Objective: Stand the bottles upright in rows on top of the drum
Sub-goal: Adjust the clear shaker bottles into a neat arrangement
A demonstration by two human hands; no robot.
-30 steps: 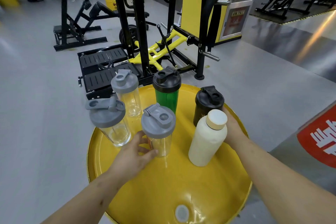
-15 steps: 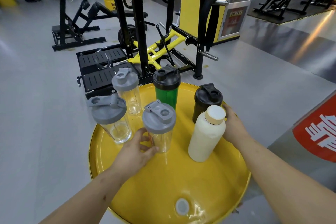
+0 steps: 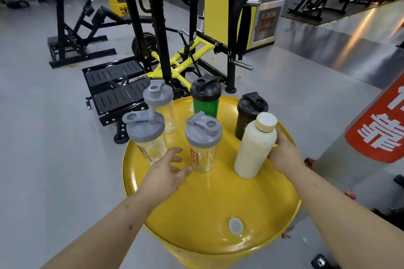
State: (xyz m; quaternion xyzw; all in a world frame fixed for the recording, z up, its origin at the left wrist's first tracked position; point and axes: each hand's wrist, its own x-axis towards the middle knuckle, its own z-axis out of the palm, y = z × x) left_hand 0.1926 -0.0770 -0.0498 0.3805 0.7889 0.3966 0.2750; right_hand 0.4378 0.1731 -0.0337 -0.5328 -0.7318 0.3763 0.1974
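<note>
Left hand point(image 3: 167, 171) is now backing off the near clear grey-lid shaker point(image 3: 203, 142), fingers spread, thumb tip just beside its base. Right hand point(image 3: 282, 153) is now wrapping the cream bottle point(image 3: 254, 145) from behind, centre-right. All six bottles are standing upright in two rows on the yellow drum top point(image 3: 209, 203).
</note>
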